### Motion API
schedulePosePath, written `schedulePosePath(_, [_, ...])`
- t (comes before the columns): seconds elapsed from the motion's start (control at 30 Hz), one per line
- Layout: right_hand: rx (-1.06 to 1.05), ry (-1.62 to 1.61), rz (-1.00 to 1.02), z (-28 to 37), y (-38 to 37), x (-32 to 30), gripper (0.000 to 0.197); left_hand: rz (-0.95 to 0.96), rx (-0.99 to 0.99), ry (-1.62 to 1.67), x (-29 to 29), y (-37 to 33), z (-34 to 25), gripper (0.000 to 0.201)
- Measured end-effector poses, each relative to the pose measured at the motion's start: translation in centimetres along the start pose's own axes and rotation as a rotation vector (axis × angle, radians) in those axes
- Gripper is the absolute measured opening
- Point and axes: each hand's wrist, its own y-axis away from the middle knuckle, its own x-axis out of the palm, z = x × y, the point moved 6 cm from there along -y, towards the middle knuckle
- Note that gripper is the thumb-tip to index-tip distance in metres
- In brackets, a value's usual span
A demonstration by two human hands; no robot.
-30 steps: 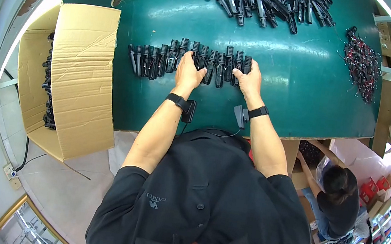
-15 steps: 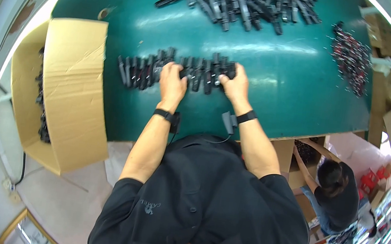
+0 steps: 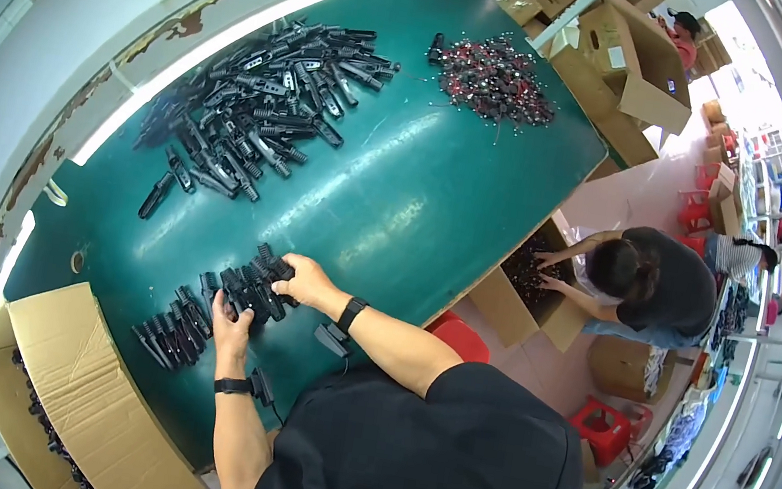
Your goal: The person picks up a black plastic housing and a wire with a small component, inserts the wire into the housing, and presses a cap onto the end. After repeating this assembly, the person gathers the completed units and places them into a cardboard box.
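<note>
A slanting row of black plastic handles (image 3: pixel 175 330) with ribbed ends lies side by side on the green tabletop. My left hand (image 3: pixel 232 324) is closed at the middle of the row, thumb and fingers against several handles. Around the row's right end my right hand (image 3: pixel 308 285) is curled, its thumb on top of the handles there. Between the two hands a tight bunch of these handles (image 3: pixel 244 285) rests on the table. My fingers partly cover the pieces they touch.
A large heap of similar black parts (image 3: pixel 266 99) lies farther back. Beyond it is a pile of small red and black parts (image 3: pixel 498 80). An open cardboard box (image 3: pixel 80 365) stands at the left edge. At right, a person (image 3: pixel 658 283) reaches into another carton (image 3: pixel 505 307).
The view has swung round to the right, showing more of the room. Both hands stay at the row, and the bunch between them looks more closely packed.
</note>
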Motion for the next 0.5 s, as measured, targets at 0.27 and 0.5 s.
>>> schedulePosePath(0.27, [-0.033,-0.292,0.036,-1.2,-1.8,2.0,0.069,-0.044,0.176,-0.053,3.3,-1.2,-2.6,0.055])
schedulePosePath(0.5, [0.094,-0.571,0.18,0.2,-0.8,3.5,0.064,0.004,-0.087,0.366,3.1,0.4,-2.0,0.055])
